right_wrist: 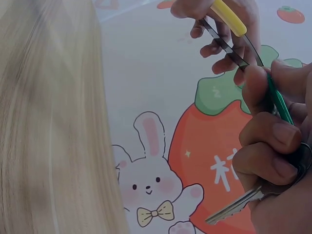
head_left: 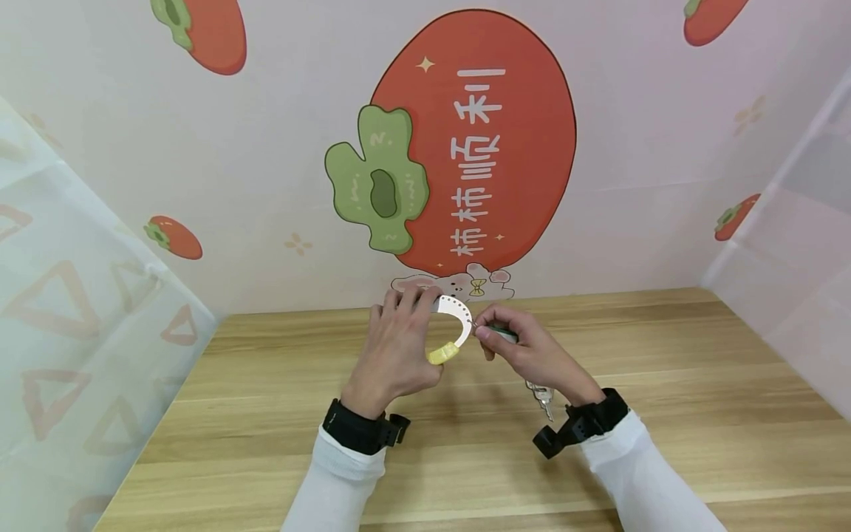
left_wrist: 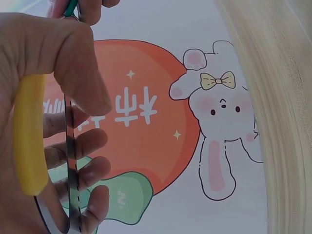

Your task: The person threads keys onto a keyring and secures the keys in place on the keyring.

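A curved, flat metal piece with a row of small holes (head_left: 459,307) and a yellow sleeve (head_left: 444,353) is gripped by my left hand (head_left: 397,347), thumb at the yellow end and fingers at the other. In the left wrist view its metal strip (left_wrist: 73,170) shows edge-on. My right hand (head_left: 535,353) pinches a slim green item (right_wrist: 280,102) between thumb and index finger, its tip at the curve's outer edge; contact is unclear. A silver key (right_wrist: 236,204) hangs below the right hand's curled fingers, on a dark ring (right_wrist: 305,155).
Both hands are above a wooden table (head_left: 266,428). Behind it stands a pale backdrop (head_left: 286,148) printed with a large red persimmon, white characters and a rabbit. More patterned sheeting (head_left: 60,355) rises along the left, with another pale sheet (head_left: 791,244) at the right.
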